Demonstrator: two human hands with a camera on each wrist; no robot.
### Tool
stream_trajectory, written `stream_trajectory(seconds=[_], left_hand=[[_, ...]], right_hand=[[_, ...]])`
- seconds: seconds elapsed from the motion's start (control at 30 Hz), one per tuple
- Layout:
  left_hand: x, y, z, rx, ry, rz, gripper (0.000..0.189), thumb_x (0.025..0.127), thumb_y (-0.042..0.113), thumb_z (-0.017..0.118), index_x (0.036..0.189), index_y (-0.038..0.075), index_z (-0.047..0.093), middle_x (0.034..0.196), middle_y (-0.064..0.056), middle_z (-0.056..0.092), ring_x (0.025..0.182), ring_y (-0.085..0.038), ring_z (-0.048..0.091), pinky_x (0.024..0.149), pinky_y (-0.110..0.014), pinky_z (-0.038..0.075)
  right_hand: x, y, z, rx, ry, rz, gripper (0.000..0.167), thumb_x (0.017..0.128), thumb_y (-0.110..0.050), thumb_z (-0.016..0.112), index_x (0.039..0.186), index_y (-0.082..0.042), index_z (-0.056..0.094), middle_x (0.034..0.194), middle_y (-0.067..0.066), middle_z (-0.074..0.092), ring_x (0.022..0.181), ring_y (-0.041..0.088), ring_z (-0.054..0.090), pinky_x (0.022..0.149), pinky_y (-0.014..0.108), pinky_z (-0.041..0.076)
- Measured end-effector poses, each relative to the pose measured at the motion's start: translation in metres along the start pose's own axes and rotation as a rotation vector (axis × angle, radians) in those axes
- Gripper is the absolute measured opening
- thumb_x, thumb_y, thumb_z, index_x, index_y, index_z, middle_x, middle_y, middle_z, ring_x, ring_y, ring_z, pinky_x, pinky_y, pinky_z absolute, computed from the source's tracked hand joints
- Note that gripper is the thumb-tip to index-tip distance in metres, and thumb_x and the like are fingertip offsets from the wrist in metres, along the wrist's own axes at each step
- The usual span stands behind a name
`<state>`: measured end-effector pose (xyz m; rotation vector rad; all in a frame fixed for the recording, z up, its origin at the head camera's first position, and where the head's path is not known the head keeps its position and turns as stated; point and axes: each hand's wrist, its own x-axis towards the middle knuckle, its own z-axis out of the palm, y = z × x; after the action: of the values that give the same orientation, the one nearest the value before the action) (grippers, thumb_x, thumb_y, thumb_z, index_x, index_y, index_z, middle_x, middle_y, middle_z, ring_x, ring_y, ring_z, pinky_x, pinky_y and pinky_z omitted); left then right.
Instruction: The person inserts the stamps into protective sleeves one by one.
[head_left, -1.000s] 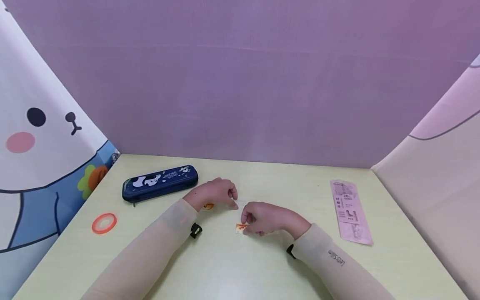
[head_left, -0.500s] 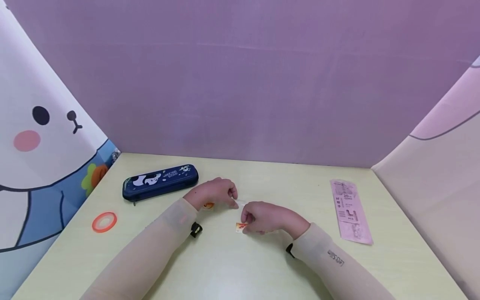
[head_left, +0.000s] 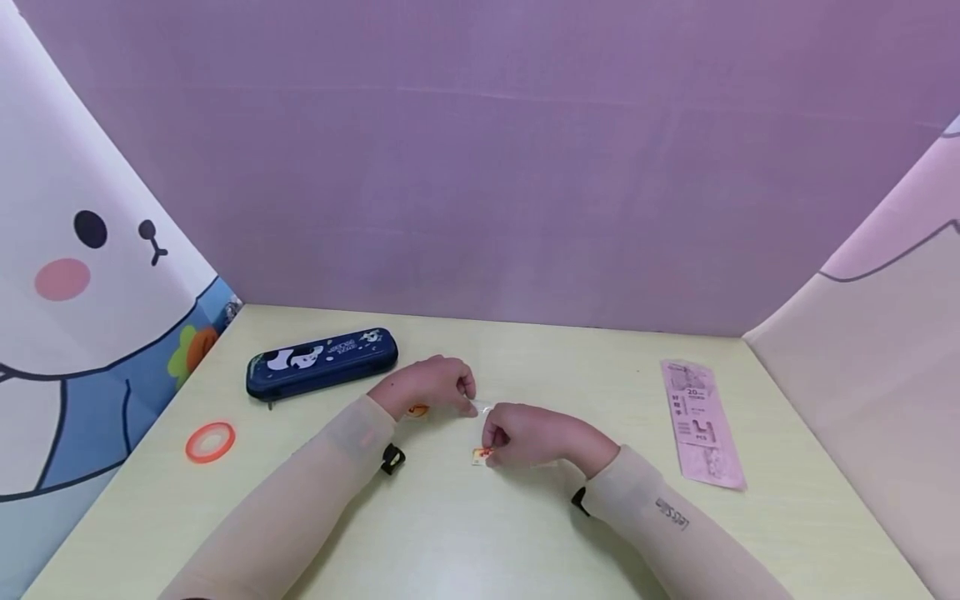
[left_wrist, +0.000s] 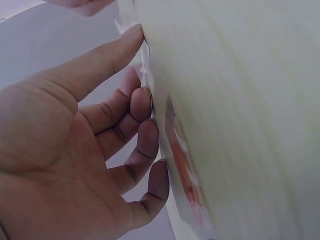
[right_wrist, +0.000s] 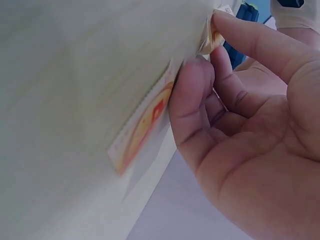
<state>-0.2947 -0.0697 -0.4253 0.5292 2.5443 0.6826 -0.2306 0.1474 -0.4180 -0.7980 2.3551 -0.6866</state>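
A clear plastic wrapper (head_left: 481, 407) with orange and yellow printed parts lies low over the table between my hands. My left hand (head_left: 435, 385) pinches its far edge, the thumb and fingertips meeting at the clear film (left_wrist: 145, 62) in the left wrist view. Below those fingers shows a reddish printed patch (left_wrist: 186, 167). My right hand (head_left: 536, 435) pinches a raised printed corner (head_left: 481, 457) on the near side. In the right wrist view, a flat printed strip (right_wrist: 145, 127) with a serrated edge lies beside the curled fingers. My right hand hides much of the wrapper.
A navy pencil case (head_left: 322, 363) with panda pictures lies behind my left forearm. An orange-red tape roll (head_left: 192, 446) lies at the left. A long pink printed packet (head_left: 702, 423) is at the right. Purple cloth (head_left: 495, 167) rises behind the table.
Slightly more of the clear film shows between my hands, and the right fingers have shifted a little at the printed corner. Both arms stay nearly in place.
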Motion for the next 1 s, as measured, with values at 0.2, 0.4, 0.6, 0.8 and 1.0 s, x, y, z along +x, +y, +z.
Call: stream_trajectory(seconds=[0.2,0.4,0.6,0.8,1.0], left_hand=[[-0.0019,-0.0007,0.0031,0.004,0.009,0.014,0.022,0.09,0.034,0.087,0.098,0.02,0.072,0.1,0.003,0.07,0.092,-0.018,0.061,0.087,-0.035,0.05],[-0.0024,-0.0022,0.0039,0.01,0.012,0.014,0.021,0.092,0.031,0.085,0.098,0.018,0.07,0.1,0.002,0.069,0.09,-0.016,0.06,0.085,-0.032,0.049],[-0.003,-0.0023,0.0029,0.009,0.005,0.005,0.021,0.093,0.031,0.085,0.098,0.017,0.07,0.1,0.002,0.069,0.089,-0.016,0.06,0.084,-0.031,0.05],[-0.0035,-0.0028,0.0023,0.014,0.014,0.006,0.021,0.093,0.032,0.085,0.097,0.017,0.07,0.098,0.002,0.069,0.087,-0.015,0.059,0.083,-0.03,0.049],[-0.0034,-0.0032,0.0018,0.016,0.018,0.009,0.022,0.093,0.032,0.085,0.096,0.017,0.07,0.097,0.002,0.068,0.086,-0.015,0.059,0.081,-0.03,0.048]], right_hand=[[0.0004,0.001,0.0023,-0.004,0.018,-0.022,0.008,0.095,-0.011,0.08,0.099,-0.013,0.073,0.09,-0.007,0.069,0.08,0.008,0.057,0.077,0.025,0.05],[-0.0022,-0.0008,0.0024,-0.01,0.033,0.003,0.016,0.094,-0.014,0.082,0.104,-0.012,0.07,0.093,-0.005,0.067,0.082,0.009,0.059,0.079,0.026,0.051],[-0.0027,-0.002,0.0017,-0.002,0.01,0.009,0.011,0.095,-0.012,0.08,0.102,-0.012,0.073,0.087,-0.005,0.066,0.076,0.008,0.056,0.077,0.025,0.05],[-0.0008,-0.0003,0.0031,-0.002,0.013,-0.008,0.009,0.095,-0.011,0.079,0.101,-0.012,0.073,0.087,-0.006,0.066,0.075,0.006,0.054,0.077,0.023,0.05],[-0.0014,-0.0018,0.0038,-0.02,0.032,0.006,0.011,0.094,-0.014,0.08,0.098,-0.016,0.07,0.091,-0.008,0.067,0.082,0.007,0.058,0.08,0.026,0.051]])
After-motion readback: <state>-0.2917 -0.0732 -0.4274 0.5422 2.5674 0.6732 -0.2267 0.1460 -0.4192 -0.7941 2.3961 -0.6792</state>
